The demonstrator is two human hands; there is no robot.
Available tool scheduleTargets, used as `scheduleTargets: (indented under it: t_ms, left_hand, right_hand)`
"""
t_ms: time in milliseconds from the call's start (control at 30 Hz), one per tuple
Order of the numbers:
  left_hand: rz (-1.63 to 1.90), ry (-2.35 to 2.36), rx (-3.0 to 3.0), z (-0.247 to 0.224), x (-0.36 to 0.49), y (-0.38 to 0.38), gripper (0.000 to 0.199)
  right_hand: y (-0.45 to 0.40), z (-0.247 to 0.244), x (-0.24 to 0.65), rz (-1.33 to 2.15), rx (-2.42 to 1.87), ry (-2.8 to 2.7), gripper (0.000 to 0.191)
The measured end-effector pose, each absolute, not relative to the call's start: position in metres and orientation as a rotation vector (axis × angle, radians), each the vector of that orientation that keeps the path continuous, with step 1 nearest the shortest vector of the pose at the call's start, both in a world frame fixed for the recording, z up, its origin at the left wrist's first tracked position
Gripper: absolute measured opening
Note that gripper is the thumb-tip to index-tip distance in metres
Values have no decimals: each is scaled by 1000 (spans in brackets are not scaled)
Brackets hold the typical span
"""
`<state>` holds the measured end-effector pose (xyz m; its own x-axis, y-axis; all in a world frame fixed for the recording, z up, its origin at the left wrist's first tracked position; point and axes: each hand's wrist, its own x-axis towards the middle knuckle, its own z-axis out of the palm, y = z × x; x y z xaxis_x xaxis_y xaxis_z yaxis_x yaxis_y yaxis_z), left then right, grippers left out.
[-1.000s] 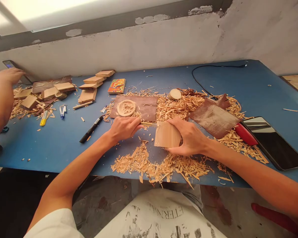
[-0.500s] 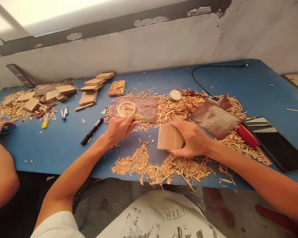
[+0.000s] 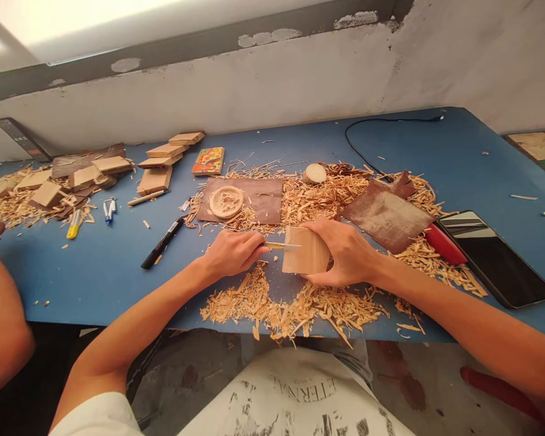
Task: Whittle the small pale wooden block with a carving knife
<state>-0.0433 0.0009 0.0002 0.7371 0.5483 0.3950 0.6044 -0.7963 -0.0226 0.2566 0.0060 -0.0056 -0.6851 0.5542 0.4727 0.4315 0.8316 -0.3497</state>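
My left hand (image 3: pixel 237 250) is closed round the handle of a thin carving knife (image 3: pixel 276 245). Its narrow metal blade points right and lies across the face of a wooden block (image 3: pixel 307 254); whether it cuts in cannot be seen. My right hand (image 3: pixel 347 253) grips that block from the right, thumb below and fingers above. The block is pale, smooth and rounded at its right end. Wood shavings (image 3: pixel 327 306) lie on the blue table just below both hands. Beyond my left hand, a round carved wooden piece (image 3: pixel 226 201) rests on brown sandpaper (image 3: pixel 269 197).
At right are a worn sandpaper sheet (image 3: pixel 386 212), a red-handled object (image 3: pixel 445 243) and a phone (image 3: pixel 497 257). A black marker (image 3: pixel 162 242), a yellow cutter (image 3: pixel 74 224) and stacked wood blocks (image 3: pixel 155 180) lie left. Another person's arm (image 3: pixel 2 315) rests at the left edge.
My left hand has moved right and toward me, bringing the knife from above the sandpaper onto the block. My right hand still holds the block. The view has shifted slightly.
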Motion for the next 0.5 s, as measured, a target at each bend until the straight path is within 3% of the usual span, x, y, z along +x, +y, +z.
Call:
scheduleTargets:
  t_ms: [500]
  left_hand:
    - [-462,-1012,-2765,-7,-48,5,48]
  right_hand:
    - [3,-13,255,286,-706,-2460,85]
